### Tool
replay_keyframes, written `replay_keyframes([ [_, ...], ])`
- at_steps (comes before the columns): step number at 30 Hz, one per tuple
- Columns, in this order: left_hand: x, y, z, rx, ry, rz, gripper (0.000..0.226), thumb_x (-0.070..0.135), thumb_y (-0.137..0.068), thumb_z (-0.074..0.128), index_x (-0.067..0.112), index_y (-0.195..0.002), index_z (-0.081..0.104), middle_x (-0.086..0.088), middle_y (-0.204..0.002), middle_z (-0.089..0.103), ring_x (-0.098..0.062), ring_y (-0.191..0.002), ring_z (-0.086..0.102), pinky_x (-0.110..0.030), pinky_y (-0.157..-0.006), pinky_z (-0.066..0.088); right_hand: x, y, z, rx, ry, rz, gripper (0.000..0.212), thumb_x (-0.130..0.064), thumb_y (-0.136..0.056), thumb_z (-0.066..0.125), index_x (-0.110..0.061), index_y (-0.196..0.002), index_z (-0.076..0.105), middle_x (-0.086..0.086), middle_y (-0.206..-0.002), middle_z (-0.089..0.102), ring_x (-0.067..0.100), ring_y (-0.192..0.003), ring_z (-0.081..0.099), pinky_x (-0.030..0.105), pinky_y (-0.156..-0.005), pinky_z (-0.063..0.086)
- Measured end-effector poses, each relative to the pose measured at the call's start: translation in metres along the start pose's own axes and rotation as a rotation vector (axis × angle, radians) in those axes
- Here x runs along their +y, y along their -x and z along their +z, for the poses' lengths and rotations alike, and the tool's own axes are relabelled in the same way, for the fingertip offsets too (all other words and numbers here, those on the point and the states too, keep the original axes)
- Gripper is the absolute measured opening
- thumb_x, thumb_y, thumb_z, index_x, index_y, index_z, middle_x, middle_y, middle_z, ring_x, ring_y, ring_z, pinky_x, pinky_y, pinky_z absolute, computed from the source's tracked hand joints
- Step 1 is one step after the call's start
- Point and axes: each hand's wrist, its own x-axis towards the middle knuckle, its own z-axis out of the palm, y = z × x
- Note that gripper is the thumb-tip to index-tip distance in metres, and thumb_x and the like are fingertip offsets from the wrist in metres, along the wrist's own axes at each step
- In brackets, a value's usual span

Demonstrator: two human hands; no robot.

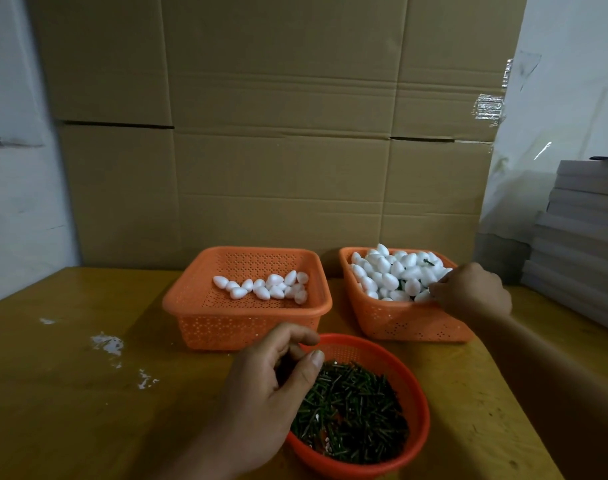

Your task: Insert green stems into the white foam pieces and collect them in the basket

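The left hand [261, 386] hovers over the round red perforated plastic bowl [413, 379] at about six o'clock on the yellow-brown wooden surface [70, 393], thumb and curled fingers drawn toward each other above the pile of short dark green stems [354, 410]. Whether a stem is already pinched between them I cannot tell; the fingertips hide that spot. The right hand [472, 292] reaches into the square orange perforated basket [410, 323] at about two o'clock, its fingers curled in among the heaped white egg-shaped foam pieces [389, 271]; it seems to be closing on one at the near edge of the heap, though the grasp itself is hidden. A second square orange basket [226, 327] at twelve o'clock holds a thin row of similar white foam pieces [267, 287].

The step in hand looks like picking one stem and one foam piece together. To do it well, the left hand should single out one stem and pinch it near one end, so that a good length stays free to push in. The right hand should take one piece only, holding it round its widest part with an end exposed. Foam crumbles, as the white crumbs [106, 342] at nine o'clock suggest, so press the stem straight along the piece's axis with a steady push.
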Motion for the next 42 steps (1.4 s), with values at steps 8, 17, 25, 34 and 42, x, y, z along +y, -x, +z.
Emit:
replay_keyframes([
  [8,0.005,0.0,-0.001,-0.04,0.0,0.019,0.021,0.049,-0.092,0.057,0.032,-0.081,0.061,0.008,-0.064,0.055,-0.006,-0.059,0.049,-0.023,-0.055,0.042,0.0,0.023,-0.012,0.108,-0.172,-0.024,0.025,-0.031,-0.087,0.061,-0.02,-0.065,0.061,0.003,-0.069,0.067,0.028,-0.073,0.064,0.05,-0.083,0.056],
  [17,0.007,-0.004,-0.002,0.07,-0.073,0.037,0.048,0.043,-0.09,0.052,0.011,-0.055,0.042,0.006,-0.056,0.041,-0.011,-0.055,0.04,-0.028,-0.054,0.036,-0.03,0.101,-0.034,0.126,-0.775,-0.233,0.026,-0.012,-0.089,0.059,-0.028,-0.073,0.074,-0.008,-0.071,0.072,0.008,-0.062,0.061,0.035,-0.06,0.051],
  [25,0.008,-0.01,-0.012,0.199,-0.072,0.006,0.041,0.044,-0.093,0.052,0.019,-0.062,0.046,0.009,-0.049,0.041,-0.005,-0.045,0.038,-0.023,-0.044,0.031,-0.035,0.155,-0.022,-0.035,-0.932,-0.385,0.036,0.005,-0.087,0.055,-0.025,-0.078,0.074,-0.012,-0.073,0.074,-0.007,-0.069,0.065,0.005,-0.056,0.046],
  [34,-0.023,-0.107,-0.058,0.259,-0.481,-0.097,0.011,0.012,-0.094,0.06,0.023,-0.093,0.058,0.01,-0.071,0.06,-0.003,-0.068,0.06,-0.018,-0.056,0.04,-0.034,0.169,-0.009,-0.124,-0.835,-0.567,0.04,0.01,-0.085,0.056,-0.026,-0.086,0.074,-0.011,-0.073,0.075,0.0,-0.073,0.069,0.009,-0.066,0.049],
  [42,-0.082,-0.186,-0.098,-0.197,-0.862,-0.425,0.027,0.014,-0.094,0.06,0.022,-0.119,0.068,-0.001,-0.124,0.066,-0.019,-0.104,0.063,-0.035,-0.092,0.053,-0.034,0.173,-0.005,-0.094,-0.825,-0.591,0.039,0.006,-0.082,0.059,-0.029,-0.084,0.075,-0.012,-0.074,0.074,0.004,-0.07,0.068,0.01,-0.059,0.046],
])
